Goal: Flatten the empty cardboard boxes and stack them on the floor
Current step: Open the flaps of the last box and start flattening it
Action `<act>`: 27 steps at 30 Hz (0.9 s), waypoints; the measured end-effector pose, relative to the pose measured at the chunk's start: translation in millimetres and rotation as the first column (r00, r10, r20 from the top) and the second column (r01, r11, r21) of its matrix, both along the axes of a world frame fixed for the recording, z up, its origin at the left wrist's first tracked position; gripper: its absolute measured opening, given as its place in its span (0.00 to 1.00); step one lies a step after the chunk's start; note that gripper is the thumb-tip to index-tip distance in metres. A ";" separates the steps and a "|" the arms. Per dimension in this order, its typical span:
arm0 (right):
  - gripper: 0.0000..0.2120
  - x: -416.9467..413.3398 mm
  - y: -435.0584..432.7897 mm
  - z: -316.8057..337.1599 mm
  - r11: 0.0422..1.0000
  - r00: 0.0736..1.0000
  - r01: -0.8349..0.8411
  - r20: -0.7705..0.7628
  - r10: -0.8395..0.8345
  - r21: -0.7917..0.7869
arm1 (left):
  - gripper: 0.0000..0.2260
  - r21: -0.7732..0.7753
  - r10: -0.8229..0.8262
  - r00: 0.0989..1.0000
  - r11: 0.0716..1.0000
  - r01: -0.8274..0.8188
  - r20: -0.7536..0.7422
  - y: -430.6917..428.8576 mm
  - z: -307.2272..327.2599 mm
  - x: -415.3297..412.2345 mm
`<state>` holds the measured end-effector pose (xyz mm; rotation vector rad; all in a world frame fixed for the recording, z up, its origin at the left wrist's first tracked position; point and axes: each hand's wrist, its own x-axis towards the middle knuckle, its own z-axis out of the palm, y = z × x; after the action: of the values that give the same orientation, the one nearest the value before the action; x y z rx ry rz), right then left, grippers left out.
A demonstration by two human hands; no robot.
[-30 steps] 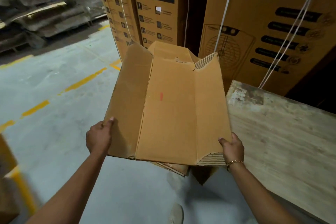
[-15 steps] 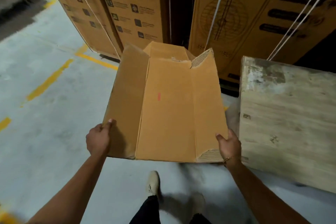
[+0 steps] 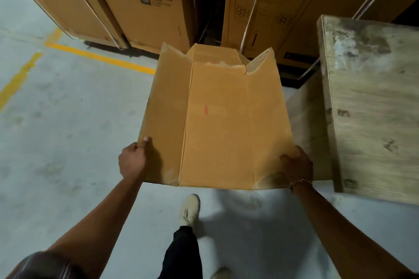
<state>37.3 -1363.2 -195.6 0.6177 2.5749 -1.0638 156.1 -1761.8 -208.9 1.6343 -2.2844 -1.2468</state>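
Cardboard box, collapsed almost flat with its far flaps open, hangs in the air above the floor. Your left hand grips its near left edge, thumb on top, and your right hand holds the near right corner. The wooden worktop crowds its right edge, with open floor to the left. Strapped cartons stand beyond, nearer than half a second ago; your grip is unchanged.

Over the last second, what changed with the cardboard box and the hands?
The person walked forward, carrying the cardboard box toward the printed cartons, alongside the wooden table. Nothing taken or released: left hand and right hand still grip its near corners; the box's shape is unchanged.
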 end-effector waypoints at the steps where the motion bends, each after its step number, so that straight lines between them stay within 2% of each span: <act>1: 0.28 -1.7 -0.6 -17.4 1.000 1.000 0.004 0.003 -0.004 -0.001 | 0.26 0.006 -0.003 1.000 1.000 0.003 0.011 -2.1 -20.4 -2.4; 4: 0.22 -6.9 -3.1 -86.2 1.000 1.000 0.000 -0.004 0.000 0.014 | 0.25 0.061 0.006 1.000 0.998 -0.007 0.012 -7.5 -89.9 -7.7; 7: 0.20 -13.4 -6.1 -170.7 0.999 1.000 -0.015 0.002 0.015 0.030 | 0.25 0.071 0.009 1.000 0.997 -0.011 0.029 -20.6 -170.6 -15.1; 10: 0.15 -13.0 -10.2 -249.3 1.000 1.000 0.008 -0.003 -0.008 0.022 | 0.21 0.053 -0.071 0.996 0.996 0.068 0.062 -28.2 -246.2 -15.7; 13: 0.17 -13.2 -15.9 -316.2 1.000 1.000 0.019 0.002 -0.019 -0.022 | 0.21 0.063 -0.099 0.989 0.994 0.093 0.106 -37.5 -316.9 -11.7; 17: 0.14 -18.0 -15.2 -389.6 0.999 0.996 -0.001 0.089 0.005 -0.037 | 0.17 0.116 -0.212 0.964 0.974 0.195 0.159 -58.2 -403.3 -6.1; 19: 0.14 -23.4 -15.3 -416.2 0.999 0.992 -0.014 0.124 0.018 -0.037 | 0.14 0.159 -0.282 0.943 0.954 0.256 0.175 -66.3 -439.0 -6.5; 23: 0.10 -25.2 -15.4 -458.3 0.999 0.991 -0.019 0.135 0.025 -0.046 | 0.17 0.189 -0.181 0.979 0.969 0.160 0.098 -69.9 -477.9 -13.7; 27: 0.17 -24.3 -15.0 -495.2 0.998 0.991 -0.025 0.126 0.033 -0.062 | 0.20 0.180 -0.220 0.966 0.964 0.195 0.136 -82.3 -509.4 -14.9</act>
<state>13.0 -1378.2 -690.7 0.6108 2.4267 -1.0527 141.1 -1844.1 -718.3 1.6290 -2.5677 -1.4370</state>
